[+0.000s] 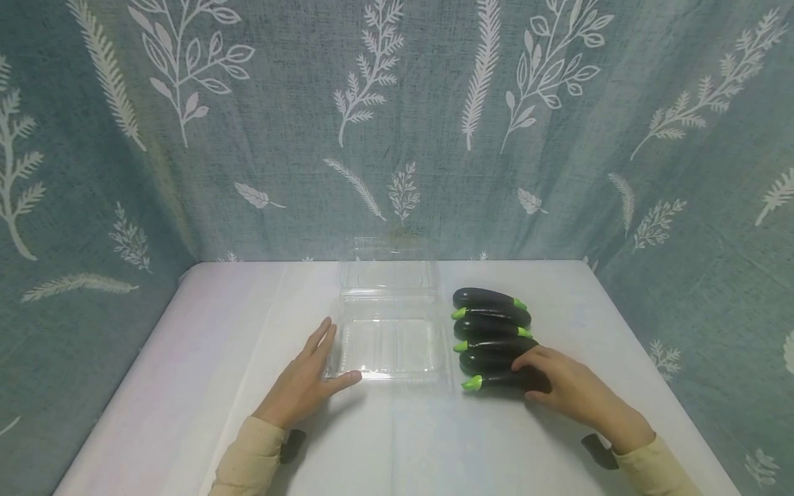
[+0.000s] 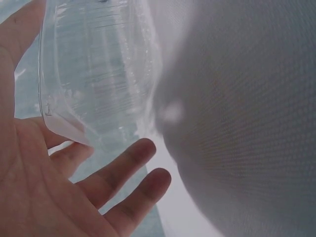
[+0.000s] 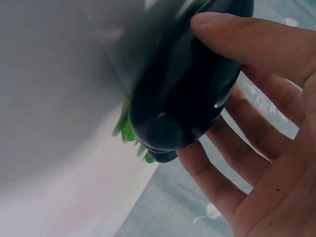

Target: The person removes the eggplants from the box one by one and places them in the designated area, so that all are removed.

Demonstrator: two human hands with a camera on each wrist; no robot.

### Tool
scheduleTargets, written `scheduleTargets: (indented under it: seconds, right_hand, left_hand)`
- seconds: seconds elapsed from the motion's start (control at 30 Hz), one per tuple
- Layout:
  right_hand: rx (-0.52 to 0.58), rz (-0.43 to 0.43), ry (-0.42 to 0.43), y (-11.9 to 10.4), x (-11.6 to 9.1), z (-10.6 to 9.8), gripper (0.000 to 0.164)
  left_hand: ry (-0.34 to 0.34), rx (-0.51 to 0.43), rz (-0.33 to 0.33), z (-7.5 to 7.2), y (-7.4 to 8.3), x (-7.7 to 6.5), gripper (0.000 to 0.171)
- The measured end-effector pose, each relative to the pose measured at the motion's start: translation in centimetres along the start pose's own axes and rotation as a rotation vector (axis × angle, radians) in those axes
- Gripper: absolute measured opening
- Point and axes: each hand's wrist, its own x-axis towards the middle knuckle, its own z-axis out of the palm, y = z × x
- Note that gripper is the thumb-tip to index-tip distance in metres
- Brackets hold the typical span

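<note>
A clear plastic clamshell box (image 1: 389,348) lies unfolded on the table, its lid (image 1: 389,277) tipped back toward the curtain. My left hand (image 1: 302,387) rests at the box's near left corner, fingers fairly straight along the left side and thumb at the front edge. In the left wrist view the box wall (image 2: 94,64) sits between thumb and fingers. Right of the box, several dark eggplants with green stems lie in a column, stems alternating left and right. My right hand (image 1: 573,387) grips the blunt right end of the nearest eggplant (image 1: 504,381), also large in the right wrist view.
The farthest eggplant (image 1: 482,297) lies beside the box's hinge. A white cloth covers the table (image 1: 428,448). Blue-green curtains (image 1: 428,138) with white leaf prints enclose the back and both sides.
</note>
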Motion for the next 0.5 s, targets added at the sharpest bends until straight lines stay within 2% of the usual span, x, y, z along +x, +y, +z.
scheduleTargets:
  seconds: [0.2,0.5]
  right_hand:
    - [-0.058,0.01,-0.028,-0.17,-0.18,0.49,0.052]
    - [-0.097,-0.035,0.007,-0.04,-0.31,0.95,0.055]
  left_hand:
    - [0.003,0.0,-0.001,0.06,-0.16,0.02,0.106]
    - [-0.006,-0.007,-0.006,0.07,-0.32,0.14,0.108]
